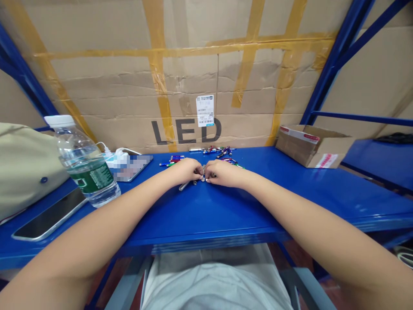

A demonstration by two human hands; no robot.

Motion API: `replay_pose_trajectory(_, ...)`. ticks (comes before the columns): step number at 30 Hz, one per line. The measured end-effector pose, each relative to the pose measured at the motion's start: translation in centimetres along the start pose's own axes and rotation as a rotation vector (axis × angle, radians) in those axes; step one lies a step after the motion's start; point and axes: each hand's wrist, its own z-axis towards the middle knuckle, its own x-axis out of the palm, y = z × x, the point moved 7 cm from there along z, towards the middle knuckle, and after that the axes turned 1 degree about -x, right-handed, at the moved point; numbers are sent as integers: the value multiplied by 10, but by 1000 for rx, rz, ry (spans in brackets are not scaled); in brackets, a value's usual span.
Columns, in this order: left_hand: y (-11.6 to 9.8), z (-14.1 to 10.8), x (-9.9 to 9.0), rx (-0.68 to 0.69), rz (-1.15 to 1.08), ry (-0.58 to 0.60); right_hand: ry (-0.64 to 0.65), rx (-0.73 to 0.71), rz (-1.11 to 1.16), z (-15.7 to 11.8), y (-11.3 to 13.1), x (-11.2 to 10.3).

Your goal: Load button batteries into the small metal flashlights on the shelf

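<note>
Close together over the blue tabletop (219, 215), both hands have their fingertips pinched on something tiny and shiny. My left hand (189, 170) is closed, thumb against fingers. Facing it, my right hand (221, 173) is closed in a similar pinch. What they grip is mostly hidden and too small to name. A silver tube (184, 186) lies just under my left hand. Beyond the left hand is a group of small blue, red and green metallic tubes (176, 158). More coloured tubes with clips or rings (222, 151) lie behind the right hand, partly covered by it.
At the left stand a water bottle (92, 172), a phone (50, 215), a beige bag (27, 168), a flat tablet-like device (137, 167) and a white power strip (118, 160). An open cardboard box (312, 146) sits at right. A large taped carton (129, 99) walls the back.
</note>
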Motion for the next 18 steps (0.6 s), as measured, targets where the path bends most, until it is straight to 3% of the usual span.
replay_pose_trajectory(14, 1, 0, -2, 43, 14, 8, -29, -55, -3, 0, -2, -3)
replay_pose_trajectory(18, -3, -7, -10, 133, 55, 49, -35, -63, 9, -1, -3, -8)
